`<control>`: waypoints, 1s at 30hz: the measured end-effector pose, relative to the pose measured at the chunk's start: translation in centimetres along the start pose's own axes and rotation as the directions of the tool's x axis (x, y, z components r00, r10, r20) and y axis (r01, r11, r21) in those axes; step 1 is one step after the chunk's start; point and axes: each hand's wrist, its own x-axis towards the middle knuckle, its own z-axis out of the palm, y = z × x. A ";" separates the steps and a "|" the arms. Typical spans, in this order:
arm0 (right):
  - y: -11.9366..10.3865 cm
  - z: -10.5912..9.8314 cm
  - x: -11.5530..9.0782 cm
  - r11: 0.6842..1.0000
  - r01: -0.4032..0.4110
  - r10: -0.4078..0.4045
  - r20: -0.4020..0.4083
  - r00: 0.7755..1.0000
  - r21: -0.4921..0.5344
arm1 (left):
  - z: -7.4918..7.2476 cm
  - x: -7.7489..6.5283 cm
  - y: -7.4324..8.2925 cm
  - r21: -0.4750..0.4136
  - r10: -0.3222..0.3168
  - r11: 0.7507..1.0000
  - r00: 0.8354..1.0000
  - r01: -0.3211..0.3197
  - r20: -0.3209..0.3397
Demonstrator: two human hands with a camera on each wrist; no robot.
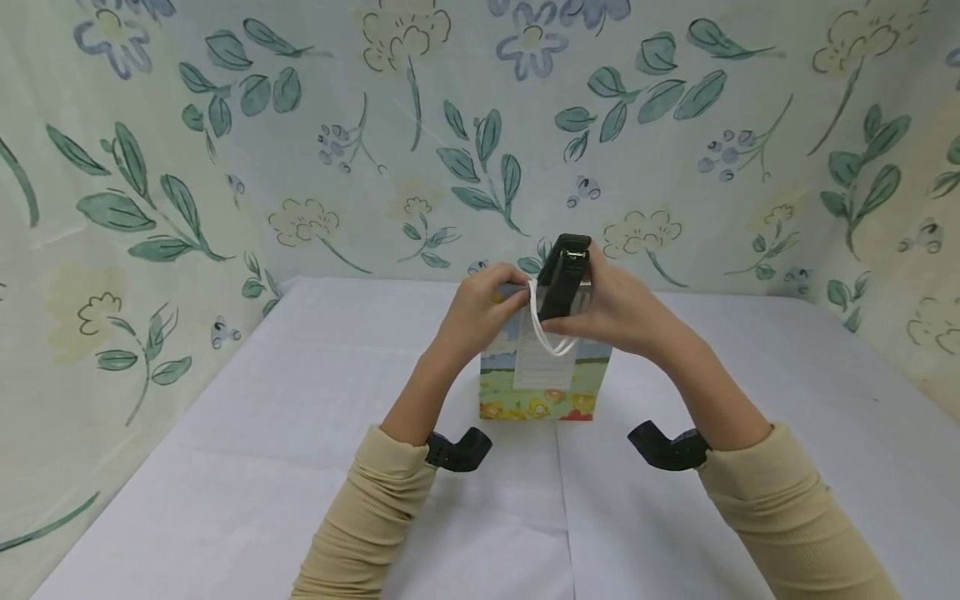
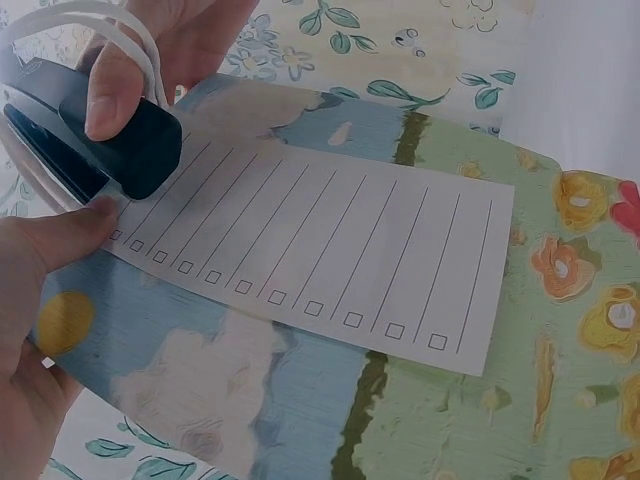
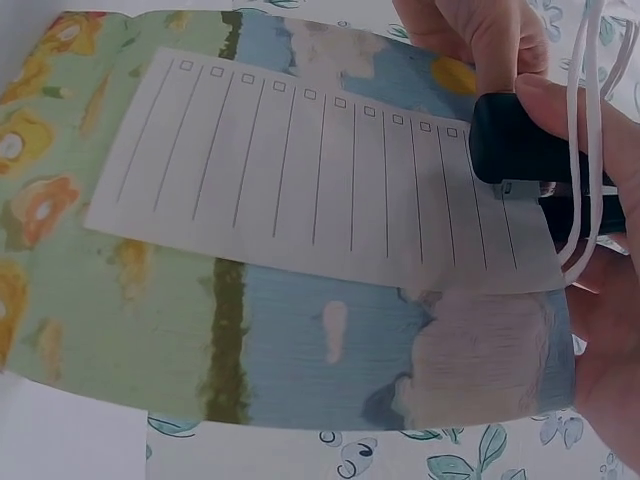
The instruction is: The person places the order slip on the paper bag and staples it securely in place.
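Observation:
A colourful paper gift bag point(image 1: 498, 387), painted with flowers and sky, stands upright in the head view. On its front lies a white checklist sheet point(image 2: 330, 250) with ruled lines and small boxes. My right hand point(image 1: 626, 308) grips a black stapler point(image 1: 564, 279), whose jaws straddle the bag's top edge and the sheet's top end. My left hand point(image 1: 480, 308) pinches the bag's top edge just beside the stapler, thumb in front and fingers behind. The bag's white cord handle point(image 1: 551, 346) hangs in front of the stapler and loops past it in both wrist views.
A white cloth point(image 1: 300, 400) with a crease down the middle covers the table. Behind and at both sides hangs a floral curtain point(image 1: 420, 192). Black wrist mounts point(image 1: 667, 446) sit on both forearms, at the cuffs of tan sleeves.

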 end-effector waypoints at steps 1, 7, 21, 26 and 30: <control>0.0 0.0 0.0 1.000 -0.012 0.012 0.007 1.000 -0.003 | 0.0 0.0 0.0 0.000 -0.001 1.000 1.000 0.001 0.001; 0.0 -0.2 0.3 0.998 -0.049 0.049 0.011 0.999 -0.035 | 0.0 0.1 0.1 0.007 -0.001 1.000 1.000 0.001 0.004; 0.4 -0.5 0.4 0.998 -0.047 0.050 0.066 0.997 -0.046 | 0.1 0.3 0.1 0.016 -0.012 1.000 1.000 0.012 0.022; 0.4 -0.5 0.4 0.997 -0.062 0.064 0.052 0.997 -0.038 | 0.1 0.2 0.2 0.012 -0.021 1.000 0.999 0.021 0.026; 0.4 -0.7 0.4 0.998 -0.068 0.068 0.055 0.996 -0.011 | 0.1 0.3 0.2 0.010 -0.028 1.000 0.999 0.028 0.026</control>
